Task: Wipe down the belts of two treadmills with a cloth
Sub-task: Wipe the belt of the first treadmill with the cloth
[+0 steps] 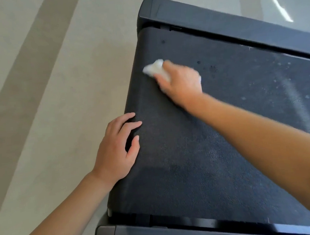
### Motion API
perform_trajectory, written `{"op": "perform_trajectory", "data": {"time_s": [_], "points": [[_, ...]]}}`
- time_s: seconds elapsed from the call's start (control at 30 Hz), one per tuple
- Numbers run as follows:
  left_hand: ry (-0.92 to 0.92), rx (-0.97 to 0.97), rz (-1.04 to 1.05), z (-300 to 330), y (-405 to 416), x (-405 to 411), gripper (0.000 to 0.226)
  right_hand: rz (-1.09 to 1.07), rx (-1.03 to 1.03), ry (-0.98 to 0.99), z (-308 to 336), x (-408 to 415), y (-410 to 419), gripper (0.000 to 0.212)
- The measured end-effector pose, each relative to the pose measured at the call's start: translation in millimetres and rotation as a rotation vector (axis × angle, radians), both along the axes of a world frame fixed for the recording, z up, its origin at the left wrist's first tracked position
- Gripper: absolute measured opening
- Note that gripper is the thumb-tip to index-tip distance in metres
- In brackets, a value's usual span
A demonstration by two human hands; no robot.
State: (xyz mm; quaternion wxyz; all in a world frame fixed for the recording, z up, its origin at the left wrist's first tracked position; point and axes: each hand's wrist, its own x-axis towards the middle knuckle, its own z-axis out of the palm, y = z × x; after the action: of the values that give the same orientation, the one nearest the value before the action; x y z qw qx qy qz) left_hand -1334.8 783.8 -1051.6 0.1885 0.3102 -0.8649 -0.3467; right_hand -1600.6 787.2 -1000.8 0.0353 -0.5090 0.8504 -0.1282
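Head view: right hand (182,81) bunched around a white cloth (155,68), pressing it on the treadmill belt (199,151) near the end edge, by the far side rail (236,29). Hand is motion-blurred, so likely mid-stroke. Left hand (116,153) empty, fingers loosely spread, resting flat on the belt's end edge as a brace. Near half of the belt looks uniformly dark; dusty specks and pale smears show on the right portion, dark spots beside the cloth. Judgement: first belt partly wiped, right side pending. Second treadmill not in view, so no progress visible there.
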Motion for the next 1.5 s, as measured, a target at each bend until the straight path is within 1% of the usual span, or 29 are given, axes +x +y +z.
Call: {"op": "perform_trajectory", "data": {"time_s": [0.03,0.13,0.2,0.27,0.3,0.33,0.43,0.5,0.6,0.7,0.77,0.83,0.87,0.93,0.97,1.0,1.07,1.13,1.17,1.23,1.3,1.37,1.43,1.5], "points": [[0.007,-0.006,-0.002,0.1,0.4,-0.2,0.035,0.066,-0.012,-0.010,-0.4,20.4,22.5,0.025],[-0.024,-0.097,-0.047,4.2,-4.0,-6.0,0.032,0.382,-0.044,-0.024,-6.5,65.5,100.4,0.024],[-0.068,-0.148,-0.070,8.7,-16.1,-18.4,0.033,0.529,-0.052,0.001,-16.9,54.0,131.7,0.027],[-0.111,-0.191,-0.120,13.0,-28.6,-37.8,0.040,0.564,-0.046,0.039,-19.7,26.5,130.1,0.034],[-0.135,-0.208,-0.144,14.3,-32.4,-48.8,0.043,0.513,-0.054,0.029,-17.9,11.9,119.9,0.037],[-0.152,-0.218,-0.155,14.5,-33.8,-59.1,0.044,0.411,-0.064,0.017,-15.5,-4.0,105.3,0.039],[-0.145,-0.183,-0.076,12.0,-26.9,-76.8,0.042,0.015,-0.049,0.045,-11.5,-68.2,50.7,0.042],[-0.128,-0.162,-0.038,10.6,-23.9,-78.8,0.039,-0.136,-0.024,0.073,-10.3,-104.4,10.5,0.039],[-0.134,-0.154,-0.031,12.1,-25.3,-79.5,0.039,-0.135,-0.022,0.078,-11.1,-114.5,-53.5,0.037],[-0.147,-0.145,-0.040,13.3,-24.8,-79.8,0.040,-0.071,-0.061,0.020,-8.2,-87.8,-108.5,0.042],[-0.157,-0.144,-0.043,12.5,-24.9,-79.7,0.040,0.026,-0.043,0.055,-4.2,-64.0,-123.6,0.049],[-0.158,-0.140,-0.038,12.0,-25.5,-79.2,0.040,0.167,0.000,0.069,-0.2,-43.6,-110.0,0.050],[-0.153,-0.137,-0.037,11.8,-25.6,-79.5,0.040,0.240,0.025,0.059,0.5,-40.1,-91.6,0.046],[-0.140,-0.137,-0.037,10.9,-25.6,-79.6,0.040,0.343,0.079,0.072,-2.7,-55.7,-38.7,0.034],[-0.136,-0.138,-0.037,10.5,-25.8,-79.5,0.040,0.353,0.095,0.089,-5.6,-75.0,-9.5,0.031],[-0.134,-0.135,-0.035,10.3,-25.6,-79.6,0.039,0.293,0.114,0.078,-6.7,-100.9,18.2,0.035],[-0.134,-0.125,-0.025,10.3,-24.7,-80.0,0.038,0.045,0.085,0.079,-9.7,-164.3,54.0,0.044],[-0.135,-0.123,-0.014,10.8,-24.2,-80.5,0.038,-0.186,0.051,0.116,-7.4,-205.2,62.1,0.042],[-0.137,-0.127,-0.016,11.5,-23.6,-81.4,0.038,-0.236,0.049,0.143,-7.8,-210.6,59.1,0.040],[-0.140,-0.141,-0.021,11.8,-22.6,-81.8,0.038,-0.243,0.032,0.145,-4.2,-188.5,45.1,0.037],[-0.142,-0.147,-0.014,12.5,-21.8,-81.5,0.039,-0.147,0.006,0.095,-5.7,-146.7,39.2,0.033],[-0.150,-0.147,-0.010,12.1,-21.6,-82.2,0.040,-0.003,-0.002,0.072,-12.3,-89.9,49.5,0.032],[-0.167,-0.155,-0.013,12.6,-21.7,-82.4,0.043,0.231,-0.061,-0.009,-16.4,-35.2,72.9,0.024],[-0.170,-0.162,-0.020,13.4,-21.4,-82.7,0.044,0.435,-0.101,-0.063,-17.9,-9.8,96.5,0.021]]}}
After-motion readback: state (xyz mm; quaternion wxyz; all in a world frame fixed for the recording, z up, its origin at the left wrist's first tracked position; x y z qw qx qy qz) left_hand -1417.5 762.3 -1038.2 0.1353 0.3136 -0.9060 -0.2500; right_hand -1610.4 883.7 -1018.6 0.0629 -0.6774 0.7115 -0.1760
